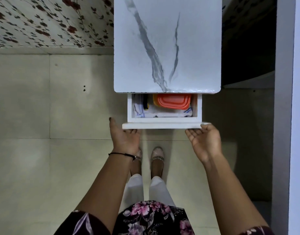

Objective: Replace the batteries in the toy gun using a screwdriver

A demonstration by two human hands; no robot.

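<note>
A white drawer (162,125) stands partly pulled out from under a small marble-topped table (168,48). My left hand (123,134) is palm up with its fingers curled under the left end of the drawer front. My right hand (203,138) does the same at the right end. Inside the drawer lie an orange lidded box (173,102), white cloth (162,114) and a dark object with a yellow edge (146,103). No toy gun, batteries or screwdriver show in view.
The table stands against a floral-papered wall (44,22). Pale floor tiles (44,116) spread to the left and below. A white vertical panel (283,116) rises at the right, with a dark gap (247,48) beside the table. My feet (156,158) stand just before the drawer.
</note>
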